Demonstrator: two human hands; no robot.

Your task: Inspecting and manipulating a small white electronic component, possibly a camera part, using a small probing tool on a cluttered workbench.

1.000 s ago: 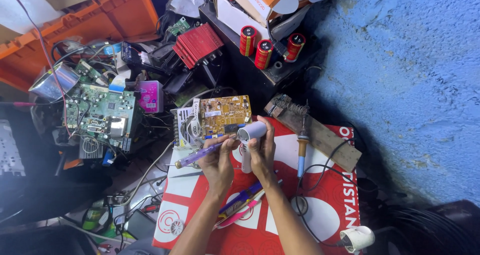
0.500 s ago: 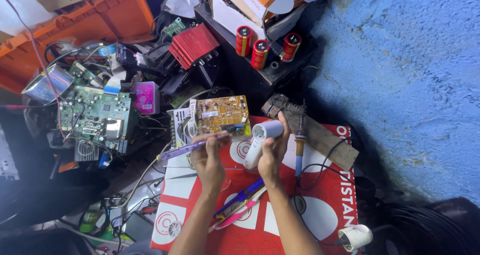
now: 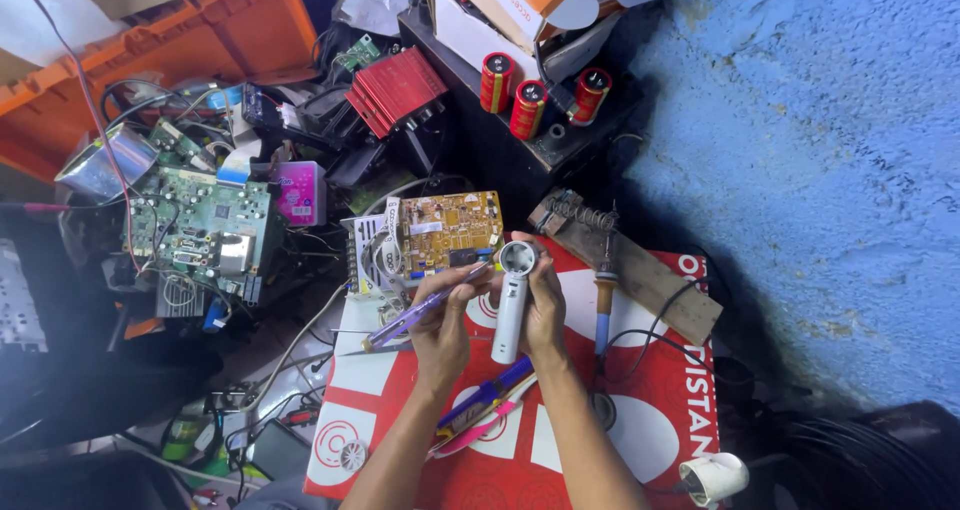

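Just below the yellow circuit board (image 3: 447, 232), right hand (image 3: 545, 305) wrapped around a white handheld fan (image 3: 512, 300) held upright, head turned up toward the eyes, left hand (image 3: 440, 328) pinching a purple screwdriver (image 3: 425, 307) angled tip-first at that head, apparently for close work.

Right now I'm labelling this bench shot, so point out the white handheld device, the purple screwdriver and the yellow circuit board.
white handheld device (image 3: 510, 315), head view, middle of its white handle.
purple screwdriver (image 3: 405, 320), head view, translucent purple handle.
yellow circuit board (image 3: 450, 228), head view, centre of its face.
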